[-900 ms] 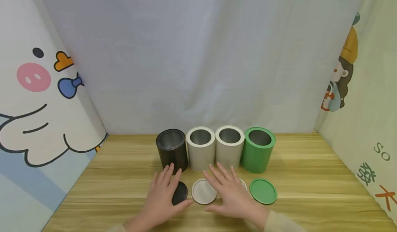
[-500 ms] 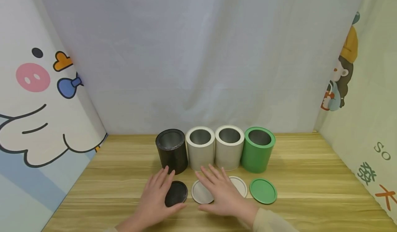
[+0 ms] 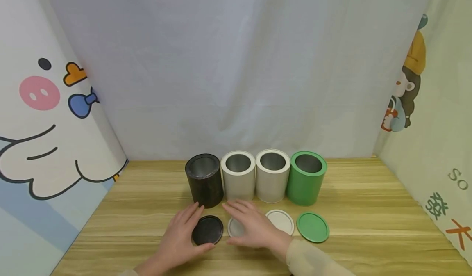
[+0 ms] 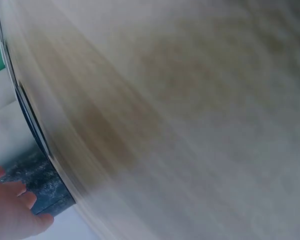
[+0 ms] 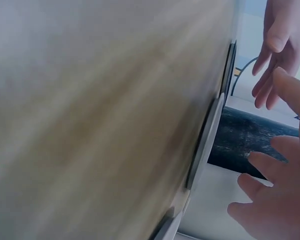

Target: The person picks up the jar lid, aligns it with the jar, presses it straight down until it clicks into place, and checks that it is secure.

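Lying flat on the wood-grain table (image 3: 368,210), black lid (image 3: 208,231) sits nr the front of the black can (image 3: 206,188). Next along, a pale lid (image 3: 234,227), partly hidden under the R hand (image 3: 254,229); then white lid (image 3: 282,220) & green lid (image 3: 312,226). Behind: 1st white can (image 3: 239,185), 2nd white can (image 3: 273,185) & green can (image 3: 305,188), in line w/ the black one, all upright, tops uncovered.

Step in hand looks like a reach around the two L-most lids, no grip yet. Next move, if on a lid, wd call for fingertips down at the rim & a pinch btwn thumb & fingers; thin edge cd slip.

L hand (image 3: 180,239): just beside black lid, fingers pointing fwd, thumb spread twd centre along lid's near side. R hand: angled in from the R, fingers loosely bent twd L, thumb apart from them. Neither holds anything. Contact w/ lids or table: can't tell.

Further out: greyish curtain (image 3: 236,62) behind, cartoon-print panel (image 3: 40,144) on L, another (image 3: 424,165) on R.
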Demonstrator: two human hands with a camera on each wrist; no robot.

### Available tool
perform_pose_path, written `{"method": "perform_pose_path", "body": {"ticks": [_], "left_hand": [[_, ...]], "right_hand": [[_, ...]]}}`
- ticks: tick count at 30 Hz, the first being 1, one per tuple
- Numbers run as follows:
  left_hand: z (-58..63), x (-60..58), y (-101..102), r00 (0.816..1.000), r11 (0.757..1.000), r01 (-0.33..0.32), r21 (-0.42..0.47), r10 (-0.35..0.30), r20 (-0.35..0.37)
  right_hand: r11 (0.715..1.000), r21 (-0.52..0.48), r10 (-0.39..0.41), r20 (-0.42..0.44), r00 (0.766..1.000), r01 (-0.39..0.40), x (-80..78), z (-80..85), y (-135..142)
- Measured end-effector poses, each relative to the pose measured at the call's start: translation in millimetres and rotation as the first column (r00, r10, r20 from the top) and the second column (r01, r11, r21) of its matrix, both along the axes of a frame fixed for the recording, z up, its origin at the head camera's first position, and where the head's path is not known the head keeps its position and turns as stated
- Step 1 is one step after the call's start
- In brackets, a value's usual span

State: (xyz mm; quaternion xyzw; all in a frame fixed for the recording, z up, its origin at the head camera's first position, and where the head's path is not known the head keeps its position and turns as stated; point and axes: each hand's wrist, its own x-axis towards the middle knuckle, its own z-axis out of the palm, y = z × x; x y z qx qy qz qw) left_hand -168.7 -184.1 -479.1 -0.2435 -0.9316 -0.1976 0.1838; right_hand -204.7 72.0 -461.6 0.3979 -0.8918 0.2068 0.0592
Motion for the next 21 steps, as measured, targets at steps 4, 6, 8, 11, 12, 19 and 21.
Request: {"method": "perform_pose_path", "body": {"ticks": [4,6,8,11,12,19,21], "left_hand": [[-1.2,-0.7,-2,1.0,1.0,0.001,0.013,-0.001,0.003],[-2.0,-1.0,-4,1.0,1.0,0.001,0.016,-0.001,0.011],[-3.3,-1.9,-5,1.0,1.0,0.007,0.015,-0.007,0.012],[-5.3,-3.0,-7,1.0,1.0,0.017,0.007,-0.017,0.011],[-5.9,-3.3,-8,1.0,1.0,0.02,0.004,-0.02,0.012],[-8.0,-5.2,-12,0.998,1.0,0.02,-0.008,-0.019,0.056],[-8.7,-6.4,-13,0.997,1.0,0.018,-0.012,-0.017,0.071]], "right_hand": [[0.999,0.013,0.031,0.01,0.999,-0.031,-4.9,-0.2,-3],[0.999,0.022,0.045,0.016,0.999,-0.045,-6.6,-0.8,-5],[0.998,0.038,0.055,0.024,0.998,-0.056,-8.5,-1.5,-6],[0.996,0.062,0.06,0.041,0.997,-0.062,-11.3,-2.9,-8],[0.996,0.068,0.061,0.044,0.997,-0.064,-12.3,-3.2,-8],[0.993,0.097,0.066,0.065,0.996,-0.073,-20.0,-4.1,-15],[0.99,0.118,0.076,0.059,0.995,-0.082,-21.6,-4.5,-17]]}}
